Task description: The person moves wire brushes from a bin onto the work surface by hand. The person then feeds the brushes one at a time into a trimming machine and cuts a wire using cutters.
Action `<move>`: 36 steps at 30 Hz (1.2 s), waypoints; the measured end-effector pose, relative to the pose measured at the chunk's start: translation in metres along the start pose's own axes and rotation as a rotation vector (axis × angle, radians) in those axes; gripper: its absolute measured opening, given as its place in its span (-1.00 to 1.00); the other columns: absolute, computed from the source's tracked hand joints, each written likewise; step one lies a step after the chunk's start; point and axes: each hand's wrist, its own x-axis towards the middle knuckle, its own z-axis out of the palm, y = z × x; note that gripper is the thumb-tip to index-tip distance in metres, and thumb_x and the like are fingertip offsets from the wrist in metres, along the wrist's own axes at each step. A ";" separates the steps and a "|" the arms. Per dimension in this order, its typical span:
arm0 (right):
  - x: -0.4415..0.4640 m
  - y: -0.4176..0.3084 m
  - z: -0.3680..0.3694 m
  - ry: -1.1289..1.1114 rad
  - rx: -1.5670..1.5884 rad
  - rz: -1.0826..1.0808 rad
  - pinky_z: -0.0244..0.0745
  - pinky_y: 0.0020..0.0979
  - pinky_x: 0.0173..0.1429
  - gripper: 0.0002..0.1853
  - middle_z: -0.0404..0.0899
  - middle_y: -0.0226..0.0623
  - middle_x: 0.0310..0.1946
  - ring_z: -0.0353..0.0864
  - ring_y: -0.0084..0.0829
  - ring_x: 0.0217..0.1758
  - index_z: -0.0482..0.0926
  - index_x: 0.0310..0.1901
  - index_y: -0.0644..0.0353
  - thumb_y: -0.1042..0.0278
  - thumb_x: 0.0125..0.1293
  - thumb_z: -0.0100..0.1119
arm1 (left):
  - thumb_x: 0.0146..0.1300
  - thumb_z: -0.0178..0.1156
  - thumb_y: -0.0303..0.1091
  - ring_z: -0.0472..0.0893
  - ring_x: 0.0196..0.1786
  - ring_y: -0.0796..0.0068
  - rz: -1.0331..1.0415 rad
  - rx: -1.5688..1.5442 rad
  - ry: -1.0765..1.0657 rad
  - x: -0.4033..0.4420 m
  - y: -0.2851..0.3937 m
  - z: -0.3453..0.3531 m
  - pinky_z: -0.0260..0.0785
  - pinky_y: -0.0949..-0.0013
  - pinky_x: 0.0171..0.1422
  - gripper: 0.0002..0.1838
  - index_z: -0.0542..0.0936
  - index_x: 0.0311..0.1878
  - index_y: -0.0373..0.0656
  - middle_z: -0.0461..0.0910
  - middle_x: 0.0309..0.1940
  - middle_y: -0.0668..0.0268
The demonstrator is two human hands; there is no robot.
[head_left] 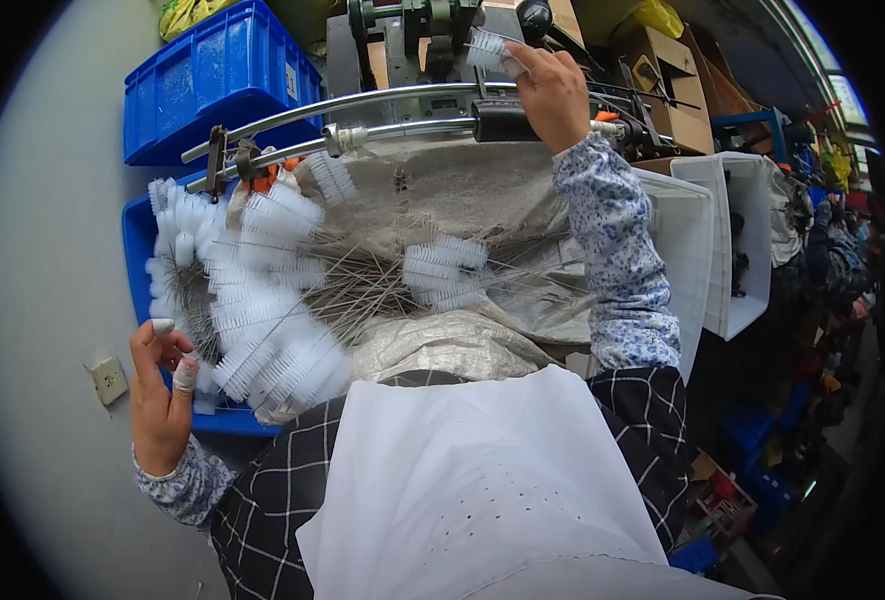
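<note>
At the machine (pixel 402 65), my right hand (pixel 550 95) pinches a white bristle brush (pixel 485 50) between its fingers, just above the metal rails. My left hand (pixel 165 405) hangs at the left edge of a blue bin (pixel 140 235). White tape wraps its thumb and a fingertip, which stand apart with nothing visible between them. Beside it lies a big heap of white bristle brushes (pixel 272 300) with thin wire stems. A smaller bunch of brushes (pixel 444 272) rests in the middle, on a woven sack (pixel 442 340), stems pointing in different directions.
Two chrome rails (pixel 392 95) cross in front of the machine. A blue crate (pixel 217 85) stands at the back left against the wall. White plastic bins (pixel 687 240) are on the right, with cardboard boxes (pixel 677 75) behind. A socket (pixel 108 381) sits on the left wall.
</note>
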 end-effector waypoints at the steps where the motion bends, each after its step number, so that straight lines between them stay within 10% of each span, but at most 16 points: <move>1: 0.003 0.022 0.013 -0.019 -0.117 0.070 0.24 -0.31 -0.12 -0.69 0.51 -0.44 -0.36 0.39 -0.37 -0.28 0.49 -0.09 -0.02 0.40 0.08 0.01 | 0.13 0.07 -0.33 0.42 -0.46 0.43 -0.098 0.023 0.061 -0.011 -0.004 0.001 0.29 0.43 -0.33 -0.61 0.22 -0.04 -0.29 0.45 -0.45 0.20; 5: 0.013 0.037 0.033 -0.154 -0.270 0.154 0.18 -0.30 -0.05 -0.72 0.52 -0.51 -0.33 0.37 -0.41 -0.16 0.49 -0.10 -0.21 0.28 0.14 -0.05 | 0.09 0.07 -0.46 0.43 -0.46 0.49 -0.280 -0.068 -0.267 -0.037 -0.015 0.016 0.28 0.49 -0.32 -0.78 0.34 -0.21 -0.32 0.45 -0.50 0.22; 27: 0.020 0.050 0.047 -0.177 -0.212 0.096 0.11 -0.33 0.02 -0.72 0.49 -0.56 -0.34 0.34 -0.47 -0.17 0.50 -0.10 -0.27 0.28 0.16 -0.04 | 0.03 0.12 -0.43 0.43 -0.63 0.65 -0.462 0.067 -0.277 -0.048 -0.037 0.023 0.20 0.58 -0.56 -0.86 0.46 -0.44 -0.33 0.47 -0.71 0.34; 36: 0.034 0.069 0.063 -0.321 -0.318 0.015 -0.08 -0.13 0.16 -0.64 0.39 -0.53 -0.01 0.20 -0.42 0.14 0.37 0.04 -0.29 0.33 0.21 -0.11 | 0.06 0.06 -0.47 0.41 -0.63 0.63 -0.432 -0.009 -0.239 -0.038 -0.047 0.031 0.20 0.56 -0.55 -0.90 0.48 -0.42 -0.31 0.49 -0.69 0.32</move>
